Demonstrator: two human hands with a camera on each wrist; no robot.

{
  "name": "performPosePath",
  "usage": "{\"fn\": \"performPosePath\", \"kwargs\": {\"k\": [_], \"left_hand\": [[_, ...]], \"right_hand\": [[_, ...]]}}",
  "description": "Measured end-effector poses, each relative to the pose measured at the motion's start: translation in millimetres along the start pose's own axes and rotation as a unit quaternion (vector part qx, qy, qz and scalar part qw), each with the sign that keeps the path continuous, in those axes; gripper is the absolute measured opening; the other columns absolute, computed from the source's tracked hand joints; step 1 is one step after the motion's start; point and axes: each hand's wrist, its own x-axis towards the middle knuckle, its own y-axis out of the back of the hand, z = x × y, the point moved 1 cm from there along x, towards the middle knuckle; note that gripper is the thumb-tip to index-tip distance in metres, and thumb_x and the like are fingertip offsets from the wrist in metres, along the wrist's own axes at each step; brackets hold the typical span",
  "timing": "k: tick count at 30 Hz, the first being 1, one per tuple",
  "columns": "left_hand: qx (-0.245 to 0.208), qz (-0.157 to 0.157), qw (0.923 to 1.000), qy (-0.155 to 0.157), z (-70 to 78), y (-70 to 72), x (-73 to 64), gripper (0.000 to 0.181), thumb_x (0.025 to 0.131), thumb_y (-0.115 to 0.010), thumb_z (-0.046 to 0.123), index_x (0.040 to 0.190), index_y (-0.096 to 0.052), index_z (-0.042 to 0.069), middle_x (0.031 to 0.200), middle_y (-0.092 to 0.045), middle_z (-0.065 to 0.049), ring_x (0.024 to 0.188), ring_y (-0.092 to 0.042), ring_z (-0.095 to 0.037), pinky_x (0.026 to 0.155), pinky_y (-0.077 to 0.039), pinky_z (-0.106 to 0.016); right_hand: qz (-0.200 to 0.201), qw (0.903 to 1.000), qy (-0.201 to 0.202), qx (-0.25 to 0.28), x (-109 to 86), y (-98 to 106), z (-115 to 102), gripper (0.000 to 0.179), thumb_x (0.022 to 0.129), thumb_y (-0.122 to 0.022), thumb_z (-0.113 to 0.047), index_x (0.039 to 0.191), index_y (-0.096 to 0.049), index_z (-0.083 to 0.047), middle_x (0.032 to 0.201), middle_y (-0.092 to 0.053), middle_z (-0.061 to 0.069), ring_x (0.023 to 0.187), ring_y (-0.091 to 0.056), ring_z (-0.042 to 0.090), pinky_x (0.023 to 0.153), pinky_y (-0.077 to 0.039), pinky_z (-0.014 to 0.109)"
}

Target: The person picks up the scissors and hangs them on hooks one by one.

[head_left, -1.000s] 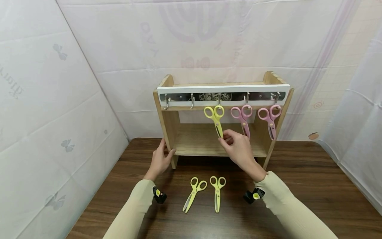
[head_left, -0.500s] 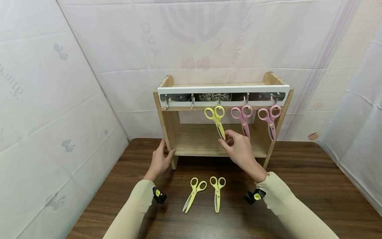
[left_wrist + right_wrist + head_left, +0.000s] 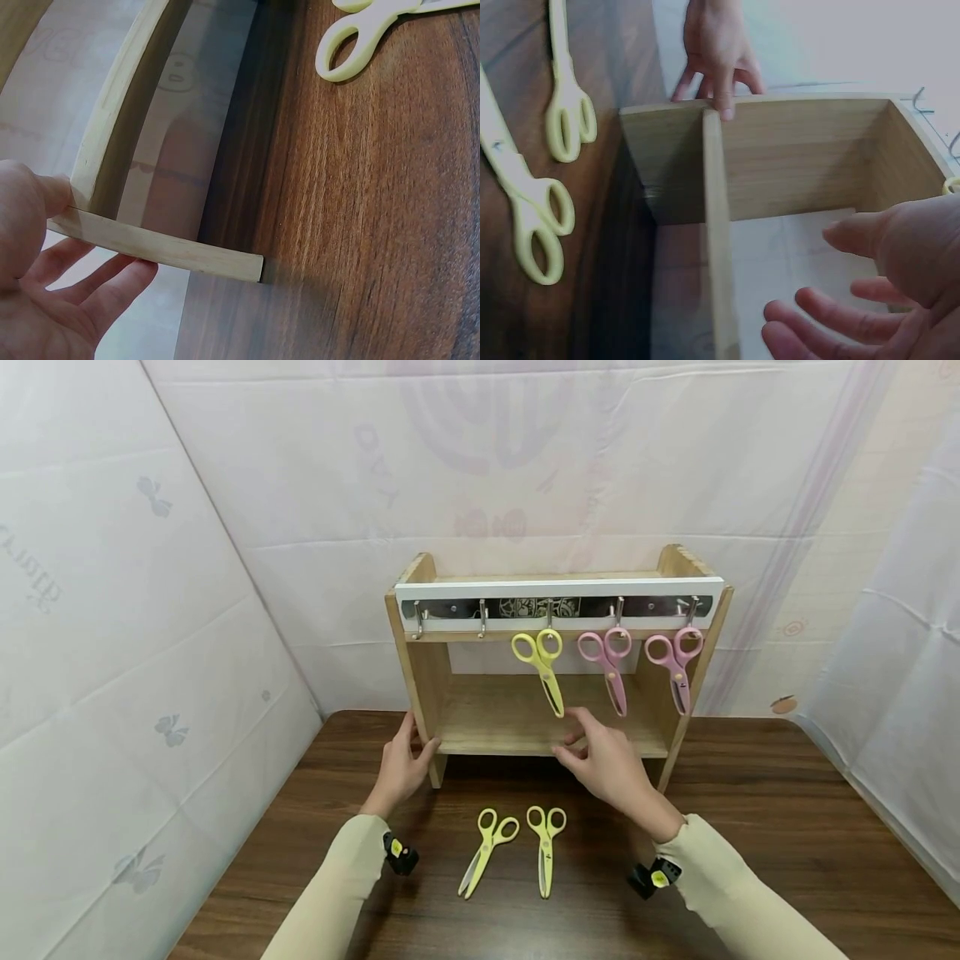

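Note:
My left hand (image 3: 402, 766) holds the left side panel of a small wooden shelf (image 3: 525, 745). In the left wrist view its thumb lies on one side of the panel (image 3: 161, 247) and its fingers on the other. Yellow scissors (image 3: 546, 672) hang by one finger loop from the middle hook. Just below their tip is my right hand (image 3: 611, 768), apart from them, fingers loosely bent around nothing. Two pink scissors (image 3: 612, 672) (image 3: 677, 672) hang from the hooks to the right. Two more yellow scissors (image 3: 486, 852) (image 3: 546, 852) lie on the table before the shelf.
A white hook rail (image 3: 450, 589) runs along the shelf's top front; its two left hooks (image 3: 417, 620) (image 3: 483, 618) carry nothing. The dark wooden table (image 3: 772, 843) is enclosed by pale patterned cloth (image 3: 300, 468) behind and at the sides.
My right hand has let go of the hanging yellow scissors' tip and moved slightly down, its fingers parting. The left hand stays on the shelf's side panel.

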Motion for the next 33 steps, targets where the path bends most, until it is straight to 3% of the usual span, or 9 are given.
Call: {"fn": "performPosePath", "kwargs": {"k": [9, 17, 33], "left_hand": [[-0.006, 0.002, 1.0, 0.0, 0.8, -0.4, -1.9, 0.063, 0.105, -0.062, 0.016, 0.16, -0.032, 0.015, 0.139, -0.057, -0.025, 0.131, -0.056, -0.04, 0.09, -0.059, -0.054], [-0.006, -0.001, 1.0, 0.004, 1.6, -0.1, -1.5, 0.062, 0.105, -0.062, 0.015, 0.16, -0.032, 0.014, 0.139, -0.057, -0.025, 0.132, -0.055, -0.04, 0.092, -0.058, -0.054], [-0.002, -0.006, 0.9999, 0.013, 1.1, 0.2, -0.9, 0.062, 0.105, -0.062, 0.015, 0.159, -0.032, 0.016, 0.14, -0.057, -0.024, 0.13, -0.056, -0.04, 0.091, -0.059, -0.053]], "right_hand": [[-0.087, 0.9933, -0.034, -0.068, -31.3, -23, 4, 0.06, 0.091, -0.082, -0.032, 0.142, -0.054, -0.017, 0.105, -0.071, 0.005, 0.074, -0.065, 0.019, 0.049, -0.047, 0.034], [-0.165, 0.9808, -0.023, -0.102, -55.3, -41, 2, 0.056, 0.091, -0.082, -0.029, 0.141, -0.056, -0.025, 0.102, -0.063, 0.006, 0.06, -0.051, 0.015, 0.048, -0.044, 0.035], [-0.206, 0.9737, -0.003, -0.098, -75.8, -61, 2, 0.047, 0.09, -0.081, -0.034, 0.129, -0.06, -0.019, 0.095, -0.064, 0.003, 0.064, -0.057, 0.019, 0.048, -0.046, 0.039]]}}
